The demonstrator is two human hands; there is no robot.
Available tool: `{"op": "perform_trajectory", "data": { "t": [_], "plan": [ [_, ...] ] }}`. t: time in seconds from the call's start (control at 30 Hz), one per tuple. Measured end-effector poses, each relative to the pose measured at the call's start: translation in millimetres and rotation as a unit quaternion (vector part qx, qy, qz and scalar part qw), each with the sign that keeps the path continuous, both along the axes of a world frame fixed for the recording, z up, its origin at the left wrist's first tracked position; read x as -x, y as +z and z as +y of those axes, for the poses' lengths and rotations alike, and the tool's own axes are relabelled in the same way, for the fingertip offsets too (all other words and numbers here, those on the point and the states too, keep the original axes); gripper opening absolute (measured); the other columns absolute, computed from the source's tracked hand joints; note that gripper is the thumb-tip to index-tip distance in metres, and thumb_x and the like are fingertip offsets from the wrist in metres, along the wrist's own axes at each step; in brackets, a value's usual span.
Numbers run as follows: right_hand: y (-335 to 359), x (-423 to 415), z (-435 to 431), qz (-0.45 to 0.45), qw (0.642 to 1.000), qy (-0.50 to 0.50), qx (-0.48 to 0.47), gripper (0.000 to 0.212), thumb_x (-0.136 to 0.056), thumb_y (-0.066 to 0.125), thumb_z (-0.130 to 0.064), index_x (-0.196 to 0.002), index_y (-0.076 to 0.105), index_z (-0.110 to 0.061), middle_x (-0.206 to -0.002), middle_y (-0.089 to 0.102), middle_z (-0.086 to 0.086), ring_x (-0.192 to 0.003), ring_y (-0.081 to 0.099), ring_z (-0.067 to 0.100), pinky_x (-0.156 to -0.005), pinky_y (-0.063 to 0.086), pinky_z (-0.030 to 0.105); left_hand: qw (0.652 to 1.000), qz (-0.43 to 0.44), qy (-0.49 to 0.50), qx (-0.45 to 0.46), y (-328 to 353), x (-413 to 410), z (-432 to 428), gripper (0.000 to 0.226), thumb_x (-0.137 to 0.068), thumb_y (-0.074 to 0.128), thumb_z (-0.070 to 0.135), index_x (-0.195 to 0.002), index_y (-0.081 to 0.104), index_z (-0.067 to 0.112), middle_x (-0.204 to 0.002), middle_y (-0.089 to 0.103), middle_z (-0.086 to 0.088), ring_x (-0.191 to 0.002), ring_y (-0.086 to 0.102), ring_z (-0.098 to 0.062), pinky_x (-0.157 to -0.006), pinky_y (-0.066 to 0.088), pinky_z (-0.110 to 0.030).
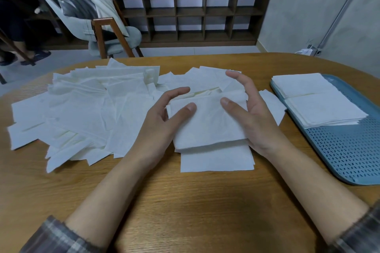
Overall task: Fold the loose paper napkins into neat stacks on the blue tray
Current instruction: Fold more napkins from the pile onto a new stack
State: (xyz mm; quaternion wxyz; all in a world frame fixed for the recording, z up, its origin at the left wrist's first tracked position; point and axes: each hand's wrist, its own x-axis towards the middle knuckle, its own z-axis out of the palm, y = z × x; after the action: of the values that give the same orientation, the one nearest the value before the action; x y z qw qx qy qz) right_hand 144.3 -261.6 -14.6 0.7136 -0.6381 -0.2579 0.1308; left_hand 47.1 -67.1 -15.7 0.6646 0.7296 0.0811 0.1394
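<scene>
A folded white napkin [207,124] lies in the middle of the wooden table, on top of another flat napkin [218,160]. My left hand [164,117] holds its left edge, thumb on top and fingers curled over the far corner. On its right side, my right hand [246,113] grips the napkin with the thumb pressed down and the fingers arched over the far edge. A heap of loose napkins [88,109] spreads over the left half of the table. The blue perforated tray [349,150] at the right carries two neat stacks of folded napkins [316,100].
The table's curved far edge [205,56] faces a chair [107,35] with cushions and a bag. Behind it stands a dark wooden shelf unit [191,10]. At the far left, a seated person's legs [12,33] show. A wall socket [313,51] sits low at right.
</scene>
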Motion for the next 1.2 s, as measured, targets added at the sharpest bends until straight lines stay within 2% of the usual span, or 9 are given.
{"op": "perform_trajectory", "data": {
  "t": [0.07,0.23,0.43,0.53,0.67,0.77,0.97,1.1,1.2],
  "plan": [
    [-2,-2,-1,-0.004,1.000,-0.008,0.015,0.049,-0.102,0.067,-0.021,-0.141,0.051,-0.046,-0.132,0.065,-0.018,-0.123,0.067,0.017,-0.093,0.060,0.036,0.999,-0.025,0.013,-0.039,0,1,-4,0.037,-0.099,0.074,0.026,-0.132,0.066,0.039,-0.080,0.070,0.030,-0.074,0.065,0.006,-0.067,0.050,-0.010],
    [2,-9,-9,-0.043,0.995,0.068,0.052,0.021,-0.094,0.076,-0.021,-0.112,0.081,-0.030,-0.121,0.076,-0.009,-0.123,0.066,0.014,-0.105,0.049,0.037,0.993,-0.057,0.066,-0.081,-4,0,-2,0.040,-0.098,0.074,0.019,-0.132,0.062,0.036,-0.111,0.070,0.025,-0.084,0.068,0.001,-0.066,0.051,-0.015],
    [-4,-17,-14,-0.078,0.991,-0.043,0.104,0.027,-0.095,0.072,0.000,-0.111,0.081,-0.020,-0.117,0.078,-0.017,-0.118,0.067,-0.001,-0.102,0.051,0.023,0.970,-0.060,0.031,-0.232,-20,-1,-2,0.056,-0.094,0.079,0.026,-0.138,0.046,0.037,-0.138,0.051,0.020,-0.126,0.054,-0.001,-0.092,0.050,-0.017],
    [-7,-25,-17,-0.094,0.981,-0.129,0.113,0.031,-0.096,0.070,-0.002,-0.108,0.082,-0.027,-0.115,0.076,-0.024,-0.116,0.065,-0.003,-0.102,0.052,0.026,0.945,-0.045,-0.003,-0.325,-26,-2,0,0.052,-0.090,0.082,0.030,-0.128,0.046,0.035,-0.130,0.045,0.017,-0.122,0.050,-0.001,-0.091,0.043,-0.013],
    [-8,-25,-17,-0.098,0.975,-0.158,0.122,0.030,-0.096,0.070,-0.005,-0.109,0.082,-0.030,-0.113,0.074,-0.029,-0.118,0.062,-0.006,-0.110,0.049,0.033,0.914,0.015,-0.092,-0.394,-27,-1,3,0.044,-0.091,0.077,0.048,-0.129,0.059,0.040,-0.124,0.058,0.023,-0.121,0.050,0.000,-0.106,0.043,-0.035],
    [-8,-24,-16,-0.111,0.973,-0.152,0.137,0.030,-0.097,0.070,-0.007,-0.107,0.081,-0.033,-0.113,0.072,-0.033,-0.118,0.059,-0.011,-0.107,0.046,0.021,0.910,0.016,-0.114,-0.399,-24,-1,4,0.039,-0.089,0.079,0.051,-0.125,0.071,0.039,-0.115,0.063,0.022,-0.119,0.053,-0.001,-0.107,0.043,-0.039],
    [-9,-24,-16,-0.115,0.977,-0.119,0.133,0.029,-0.096,0.069,-0.003,-0.107,0.082,-0.027,-0.115,0.076,-0.023,-0.117,0.061,-0.009,-0.094,0.043,0.004,0.937,0.008,-0.116,-0.330,-17,3,1,0.005,-0.089,0.084,0.035,-0.092,0.081,0.032,-0.095,0.071,0.014,-0.101,0.065,-0.005,-0.082,0.044,-0.016],
    [-6,-21,-14,-0.105,0.984,-0.076,0.120,0.018,-0.102,0.065,-0.017,-0.106,0.081,-0.021,-0.115,0.077,-0.017,-0.119,0.064,-0.004,-0.101,0.043,0.017,0.975,0.004,-0.095,-0.199,-6,7,-2,0.007,-0.094,0.079,0.023,-0.088,0.081,0.027,-0.095,0.078,0.012,-0.097,0.071,-0.005,-0.085,0.049,-0.021],
    [-4,-19,-14,-0.002,0.998,0.001,0.061,0.047,-0.099,0.055,-0.055,-0.105,0.083,-0.018,-0.122,0.077,0.000,-0.122,0.068,0.017,-0.107,0.048,0.038,0.992,-0.021,-0.041,-0.119,0,6,0,0.010,-0.097,0.075,0.017,-0.089,0.081,0.020,-0.095,0.080,0.007,-0.098,0.073,-0.006,-0.086,0.051,-0.022]
  ]
}}
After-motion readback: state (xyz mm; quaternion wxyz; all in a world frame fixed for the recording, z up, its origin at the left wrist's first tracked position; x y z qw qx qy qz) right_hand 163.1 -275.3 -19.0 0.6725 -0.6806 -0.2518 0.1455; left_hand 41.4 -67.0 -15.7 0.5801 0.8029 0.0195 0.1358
